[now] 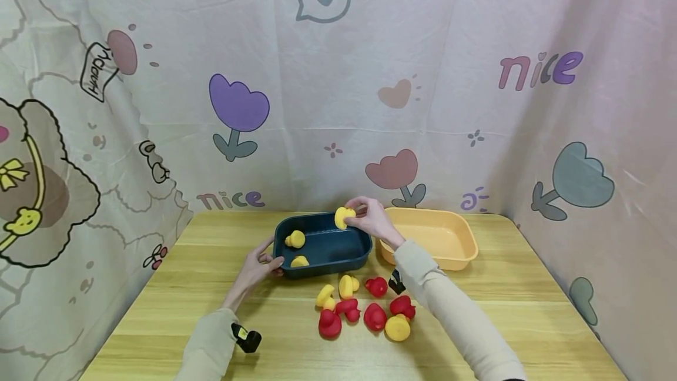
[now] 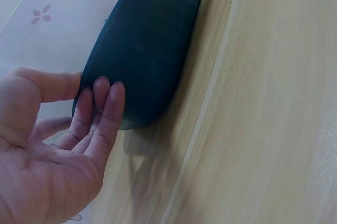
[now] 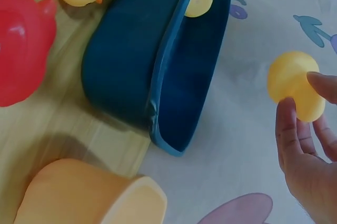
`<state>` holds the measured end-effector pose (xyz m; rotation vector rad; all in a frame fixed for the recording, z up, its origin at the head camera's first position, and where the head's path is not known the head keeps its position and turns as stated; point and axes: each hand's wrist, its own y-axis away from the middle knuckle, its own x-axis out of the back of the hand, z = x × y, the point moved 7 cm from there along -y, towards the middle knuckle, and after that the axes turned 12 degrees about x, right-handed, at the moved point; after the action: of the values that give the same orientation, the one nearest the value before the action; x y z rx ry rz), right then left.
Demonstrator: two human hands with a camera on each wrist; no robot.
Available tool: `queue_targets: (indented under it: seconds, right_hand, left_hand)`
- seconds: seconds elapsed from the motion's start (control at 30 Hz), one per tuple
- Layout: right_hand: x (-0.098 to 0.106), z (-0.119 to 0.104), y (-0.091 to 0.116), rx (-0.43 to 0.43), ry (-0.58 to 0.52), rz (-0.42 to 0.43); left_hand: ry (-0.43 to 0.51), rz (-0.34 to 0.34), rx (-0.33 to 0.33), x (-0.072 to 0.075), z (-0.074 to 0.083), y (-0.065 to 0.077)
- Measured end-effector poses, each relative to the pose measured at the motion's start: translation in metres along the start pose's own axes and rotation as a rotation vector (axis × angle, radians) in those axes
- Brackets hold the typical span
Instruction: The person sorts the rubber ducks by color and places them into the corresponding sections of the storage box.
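Note:
My left hand [image 1: 255,268] grips the left end of a dark blue bin [image 1: 324,269], thumb at the rim and fingers against the outer wall, as the left wrist view shows. Above the bin's far right part, my right hand [image 1: 374,220] pinches a yellow rubber duck [image 1: 341,217] between thumb and fingers. Two more yellow ducks, one farther back [image 1: 296,239] and one by the front wall [image 1: 300,261], lie in the left part of the bin. In the right wrist view, the held duck [image 3: 293,81] is apart from the bin's rim.
An orange-yellow bin [image 1: 465,254] stands to the right of the blue one. In front lie several red ducks [image 1: 375,317] and yellow ducks [image 1: 398,328] in a loose cluster on the wooden table [image 1: 158,316]. A patterned cloth [image 1: 328,75] hangs behind the table.

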<state>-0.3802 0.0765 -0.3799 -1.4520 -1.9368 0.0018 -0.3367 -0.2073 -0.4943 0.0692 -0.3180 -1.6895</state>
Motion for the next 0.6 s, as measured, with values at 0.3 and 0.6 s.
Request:
queue_targets:
  seconds: [0.3, 0.6]
  right_hand:
    - [-0.015, 0.007, -0.014, -0.001, 0.040, 0.000]
    - [-0.027, 0.019, -0.020, -0.022, 0.030, 0.005]
  left_hand:
    - [-0.006, 0.005, -0.007, -0.001, 0.003, 0.002]
    - [-0.063, 0.018, -0.013, -0.001, 0.005, 0.001]
